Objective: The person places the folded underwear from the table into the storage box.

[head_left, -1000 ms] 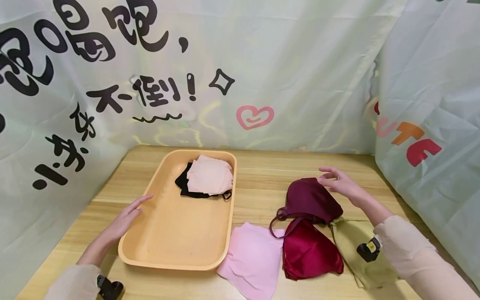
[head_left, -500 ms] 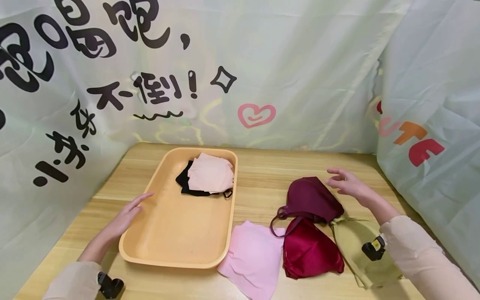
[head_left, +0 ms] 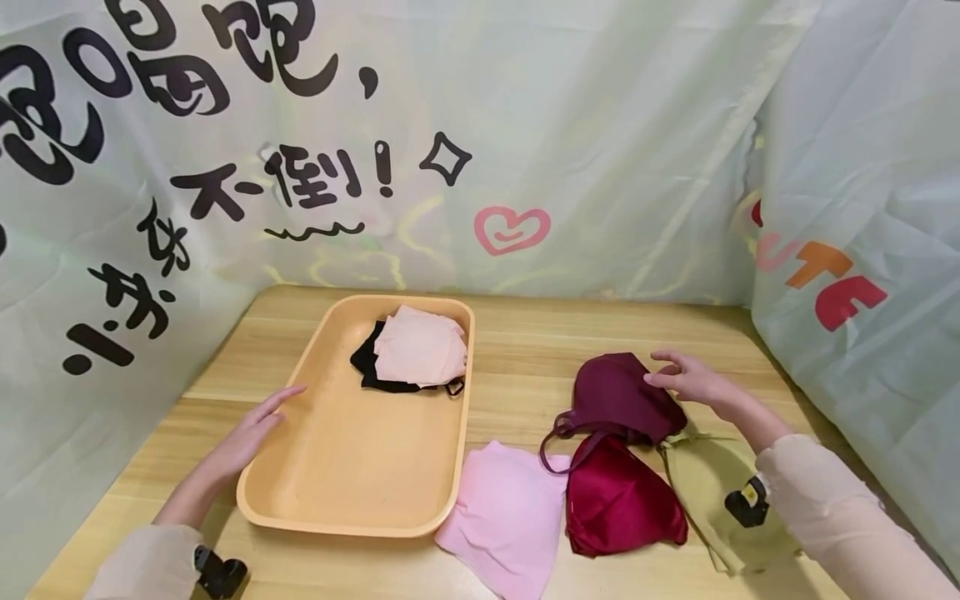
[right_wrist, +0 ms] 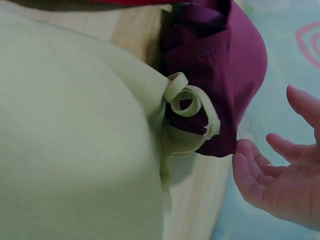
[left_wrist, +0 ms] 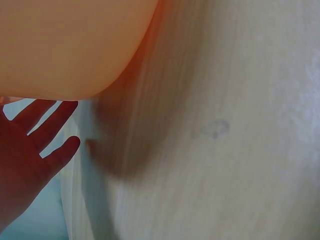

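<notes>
My left hand (head_left: 251, 433) lies along the left rim of a pale orange tray (head_left: 367, 467), fingers extended; in the left wrist view its fingertips meet the underside of the tray wall. My right hand (head_left: 690, 379) hovers by the right end of a folded plum bra (head_left: 618, 396), holding nothing. In the right wrist view, its loosely bent fingers are right at the tip of the plum cup. A crimson satin bra (head_left: 622, 508) lies nearer, touching the plum one. An olive-green bra (head_left: 708, 479) with a looped strap (right_wrist: 195, 102) is under my right forearm.
Inside the tray's far right corner, a folded pale pink garment (head_left: 420, 346) lies over a black one (head_left: 366, 358). A pink garment (head_left: 506, 517) lies against the tray's near right corner. Printed curtains (head_left: 637, 167) close off the table's back and sides.
My right hand drew back a little to the right, then came down and left again, closer to the plum bra. The left hand and the garments stay where they were.
</notes>
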A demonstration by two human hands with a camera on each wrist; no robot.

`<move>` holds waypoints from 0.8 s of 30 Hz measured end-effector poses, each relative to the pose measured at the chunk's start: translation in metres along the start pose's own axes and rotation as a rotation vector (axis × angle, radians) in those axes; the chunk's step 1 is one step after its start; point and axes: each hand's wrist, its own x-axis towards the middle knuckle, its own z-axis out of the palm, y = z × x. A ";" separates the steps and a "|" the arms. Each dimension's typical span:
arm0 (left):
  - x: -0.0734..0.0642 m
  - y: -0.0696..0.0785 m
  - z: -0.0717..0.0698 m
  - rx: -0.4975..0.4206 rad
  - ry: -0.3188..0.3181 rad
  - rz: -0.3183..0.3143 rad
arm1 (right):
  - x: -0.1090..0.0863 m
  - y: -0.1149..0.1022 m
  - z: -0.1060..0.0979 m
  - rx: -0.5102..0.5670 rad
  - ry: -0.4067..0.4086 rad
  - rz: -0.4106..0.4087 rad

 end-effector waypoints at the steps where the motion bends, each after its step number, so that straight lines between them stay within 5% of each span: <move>1: 0.000 0.000 0.000 -0.002 -0.001 0.002 | 0.001 0.001 0.001 -0.013 0.001 0.000; 24: -0.002 0.001 0.001 -0.008 0.006 -0.001 | 0.010 -0.005 0.017 -0.211 -0.044 0.050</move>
